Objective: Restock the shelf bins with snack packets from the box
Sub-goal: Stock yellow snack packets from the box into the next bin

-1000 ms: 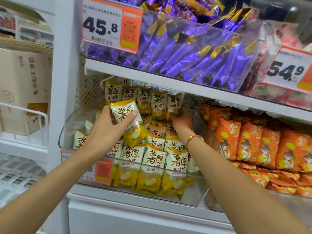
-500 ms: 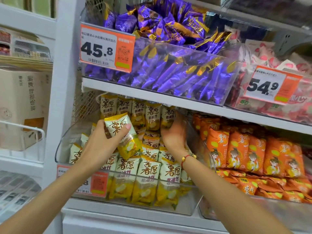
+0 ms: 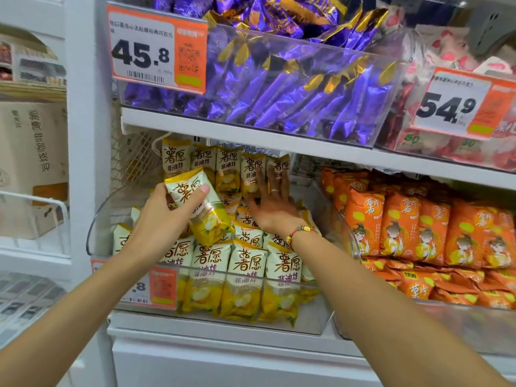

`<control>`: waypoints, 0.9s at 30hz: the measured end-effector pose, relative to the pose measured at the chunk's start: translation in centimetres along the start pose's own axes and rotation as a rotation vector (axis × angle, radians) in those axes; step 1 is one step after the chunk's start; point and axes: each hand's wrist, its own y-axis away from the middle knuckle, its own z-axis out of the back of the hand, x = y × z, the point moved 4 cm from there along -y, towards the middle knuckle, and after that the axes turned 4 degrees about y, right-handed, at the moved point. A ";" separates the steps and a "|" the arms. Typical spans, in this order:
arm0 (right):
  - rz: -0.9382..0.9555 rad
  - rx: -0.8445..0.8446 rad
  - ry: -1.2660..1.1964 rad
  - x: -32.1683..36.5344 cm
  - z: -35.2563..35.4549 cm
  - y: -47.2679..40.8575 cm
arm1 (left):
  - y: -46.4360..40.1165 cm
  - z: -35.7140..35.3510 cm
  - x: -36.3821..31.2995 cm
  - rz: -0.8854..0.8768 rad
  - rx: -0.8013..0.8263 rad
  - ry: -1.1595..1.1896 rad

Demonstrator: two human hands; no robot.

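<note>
A clear plastic shelf bin (image 3: pixel 307 319) on the lower shelf holds rows of yellow-and-white snack packets (image 3: pixel 245 277). My left hand (image 3: pixel 164 219) grips one such packet (image 3: pixel 202 208) above the bin's left middle, thumb across its front. My right hand (image 3: pixel 272 203), with a ring and a red bracelet at the wrist, lies flat with straight fingers against the upright packets of the back row (image 3: pixel 226 166). The supply box is out of view.
A neighbouring bin on the right holds orange snack packets (image 3: pixel 418 227). The shelf above carries a bin of purple packets (image 3: pixel 293 88) and price tags 45.8 (image 3: pixel 156 48) and 54.9 (image 3: pixel 458 104). A cardboard carton (image 3: pixel 30 152) sits in a white rack at left.
My right hand has slid up from among the middle packets and now presses the back row with spread fingers. My left hand keeps its packet; the camera has moved closer.
</note>
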 end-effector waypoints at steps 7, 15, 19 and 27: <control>-0.011 -0.113 0.096 1.4 1.9 0.9 | 0.4 1.1 -1.1 0.030 0.031 0.141; 0.262 -0.140 0.170 8.7 1.3 0.1 | 2.2 4.5 -0.5 0.071 0.047 0.125; 0.285 -0.050 0.178 11.1 0.3 -1.6 | 2.3 5.1 -0.3 0.078 0.061 0.133; 0.231 0.037 0.172 10.7 -1.9 -3.1 | 2.0 5.0 0.7 0.071 0.064 0.083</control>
